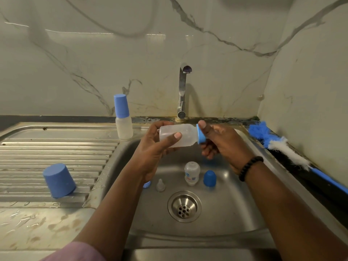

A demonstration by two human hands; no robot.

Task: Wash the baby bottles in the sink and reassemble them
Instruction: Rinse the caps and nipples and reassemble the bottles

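- We hold the bottle (180,135) on its side above the sink (235,213), just in front of the tap (182,91); our left hand (150,147) wraps its body, thumb across the front.
- Our right hand (220,142) pinches the blue collar (201,134) at the bottle's neck, thumb on top of the rim.
- Risk: the plastic looks wet, so we judge the left grip could slip as the collar turns, dropping the bottle onto the parts below.
- Risk: a collar started crooked could cross-thread and leak.
- Below the grips lie a clear teat (160,185), a small clear bottle (191,173) and a blue cap (209,178); a fall could knock the teat toward the drain (184,206).
- Left of the grips, 1 capped bottle (123,117) stands near the basin's edge and 1 loose cap (59,180) sits on the drainer; beyond the right grip a brush (282,147) lies on the worktop.
- Hidden: our right palm covers whatever sits inside the collar, so we cannot tell if a teat is fitted.
- A blue piece (146,184) is mostly covered by our left forearm; we cannot identify it.
- Whether water runs is unclear.
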